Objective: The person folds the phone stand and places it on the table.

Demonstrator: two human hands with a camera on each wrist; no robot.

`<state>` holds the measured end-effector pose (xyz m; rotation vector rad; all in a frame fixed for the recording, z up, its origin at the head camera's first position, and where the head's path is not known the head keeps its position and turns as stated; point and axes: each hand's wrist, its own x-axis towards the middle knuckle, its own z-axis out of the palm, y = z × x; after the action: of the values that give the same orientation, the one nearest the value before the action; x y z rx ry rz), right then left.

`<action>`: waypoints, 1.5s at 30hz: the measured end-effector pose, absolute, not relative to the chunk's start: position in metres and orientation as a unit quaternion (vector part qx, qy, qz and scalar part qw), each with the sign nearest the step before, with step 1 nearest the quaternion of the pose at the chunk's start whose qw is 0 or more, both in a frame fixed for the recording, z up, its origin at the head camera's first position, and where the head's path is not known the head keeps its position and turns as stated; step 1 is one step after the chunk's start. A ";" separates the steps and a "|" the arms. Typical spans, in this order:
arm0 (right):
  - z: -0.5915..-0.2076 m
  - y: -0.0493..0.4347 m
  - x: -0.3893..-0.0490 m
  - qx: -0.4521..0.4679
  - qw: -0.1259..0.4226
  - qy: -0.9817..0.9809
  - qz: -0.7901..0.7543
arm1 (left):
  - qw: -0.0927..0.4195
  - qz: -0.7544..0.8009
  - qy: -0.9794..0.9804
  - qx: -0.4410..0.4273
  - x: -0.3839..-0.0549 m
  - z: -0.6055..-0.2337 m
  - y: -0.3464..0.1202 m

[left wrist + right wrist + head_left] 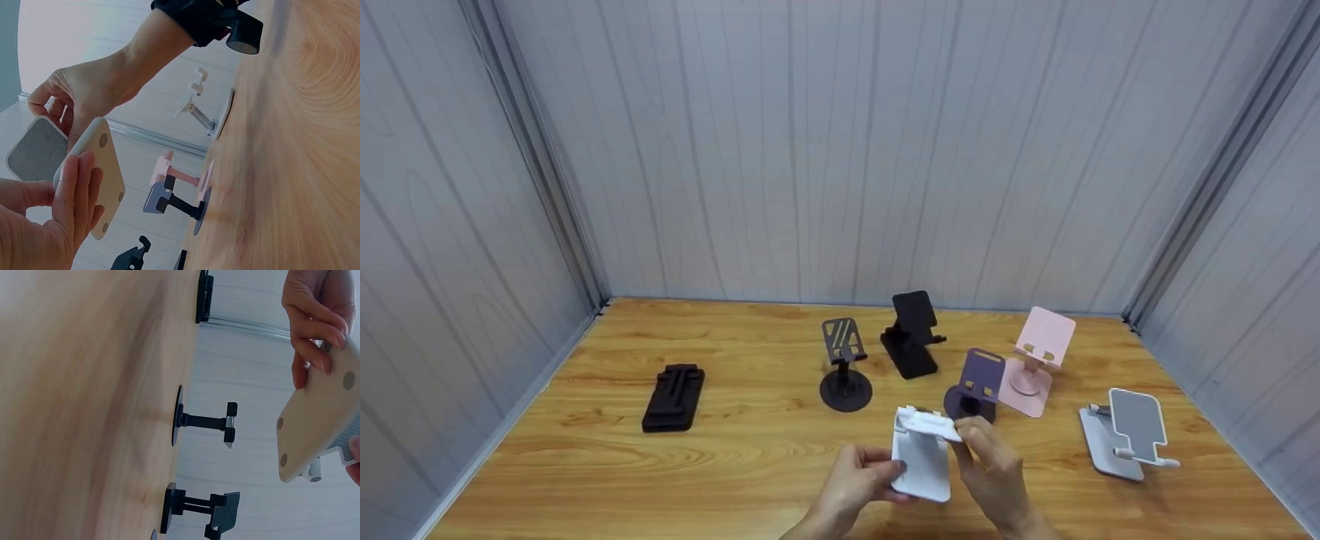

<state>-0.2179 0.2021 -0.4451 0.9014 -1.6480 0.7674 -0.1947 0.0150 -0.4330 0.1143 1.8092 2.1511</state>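
Note:
A white phone stand [924, 466] is held up above the near part of the table, its base tilted and its upper plate folded partway out. My left hand [855, 480] grips the base by its left edge, thumb on top and fingers beneath. At the upper right corner, my right hand [994, 469] pinches the plate. The left wrist view shows the plate's grey pad [38, 151] and the base's underside [107, 180] with round feet. In the right wrist view, fingers of the left hand [315, 320] lie against the underside, while most of the right hand is out of frame.
Behind the hands stand a dark round-based stand [846, 375], a black stand [913, 337], a purple stand [981, 379] and a pink stand [1044, 341]. Another white stand [1117, 435] is at right; a folded black stand [673, 399] lies left. Pale walls [825, 150] enclose the table.

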 end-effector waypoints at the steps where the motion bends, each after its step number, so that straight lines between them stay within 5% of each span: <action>1: -0.446 0.202 -0.218 0.378 0.534 -0.690 0.309 | 0.164 0.755 0.634 0.040 -0.195 -0.433 0.015; 36: -0.445 0.206 -0.212 0.469 0.560 -0.642 0.232 | 0.195 0.794 0.573 0.057 -0.193 -0.424 0.011; 45: -0.446 0.217 -0.212 0.367 0.509 -0.713 0.313 | 0.199 0.806 0.554 0.071 -0.194 -0.415 0.006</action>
<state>-0.2121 0.2168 -0.4456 0.8835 -1.7172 0.7536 -0.1935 0.0061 -0.4147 0.1973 1.5484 2.2532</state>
